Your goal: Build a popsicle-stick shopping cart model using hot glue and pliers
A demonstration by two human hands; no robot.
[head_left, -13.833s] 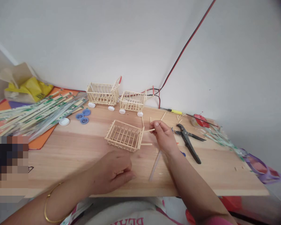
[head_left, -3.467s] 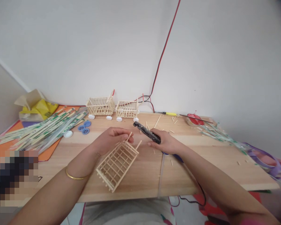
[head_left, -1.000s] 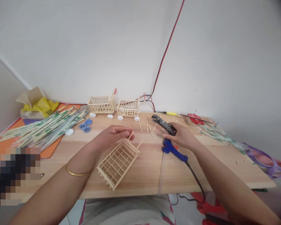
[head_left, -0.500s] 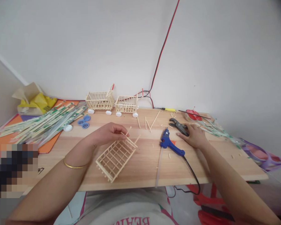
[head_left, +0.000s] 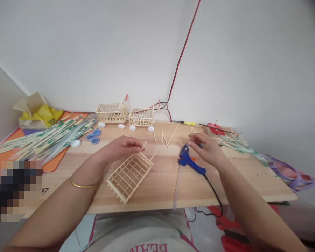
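My left hand (head_left: 124, 147) is closed, pinching the upper corner of a small basket frame made of thin wooden sticks (head_left: 131, 176). The frame is tilted, and two sticks project from its far end. Above the tip of a blue hot glue gun (head_left: 189, 160) hovers my right hand (head_left: 205, 148), its thumb and fingers apart and nothing visible between them. The gun lies on the tabletop with a clear glue stick (head_left: 176, 189) out of its back. Dark pliers are largely hidden behind the right hand.
Two stick carts with white wheels, one larger (head_left: 110, 113) and one smaller (head_left: 141, 118), stand by the wall. Loose sticks (head_left: 172, 135) and a yellow knife (head_left: 189, 123) lie at the back. Blue caps (head_left: 95, 140) and wrapped sticks (head_left: 55, 136) are leftward, a red tape roll (head_left: 215, 129) rightward.
My right hand has left the pliers and moved left and slightly up, to the tip of the glue gun. My left hand keeps holding the basket frame in nearly the same place.
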